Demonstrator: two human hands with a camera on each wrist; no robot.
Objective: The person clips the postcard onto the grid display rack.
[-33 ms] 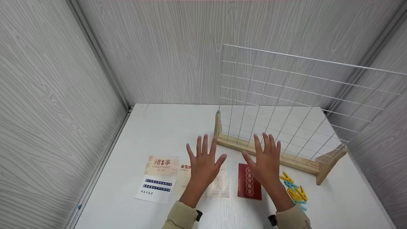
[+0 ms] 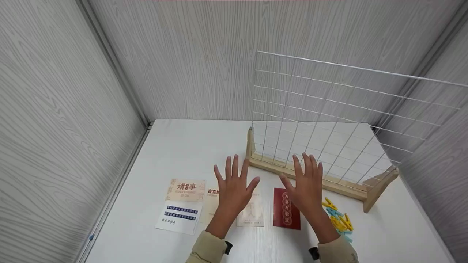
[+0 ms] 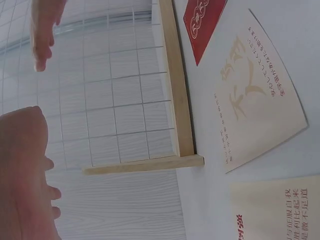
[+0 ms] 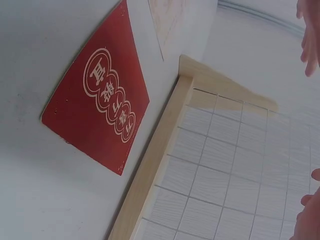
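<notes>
My left hand [image 2: 234,191] hovers above the table with its fingers spread, holding nothing. It partly covers a cream card with red characters [image 2: 211,204] and a cream card with large pale characters [image 2: 251,213]. My right hand [image 2: 307,188] is also held out flat in the air, thumb apart from its fingers. Just left of its wrist lies a red card [image 2: 286,212] with light lettering, shown whole in the right wrist view. Several yellow and light blue clothespins [image 2: 345,221] lie in a pile to the right of that wrist.
Beyond the hands stands a white wire grid [image 2: 314,109] in a wooden base [image 2: 343,188]. At the left lie a cream card [image 2: 185,190] with red print and a white card [image 2: 179,223] with blue bands. Grey wood-grain walls [image 2: 204,58] surround the white table [image 2: 128,237].
</notes>
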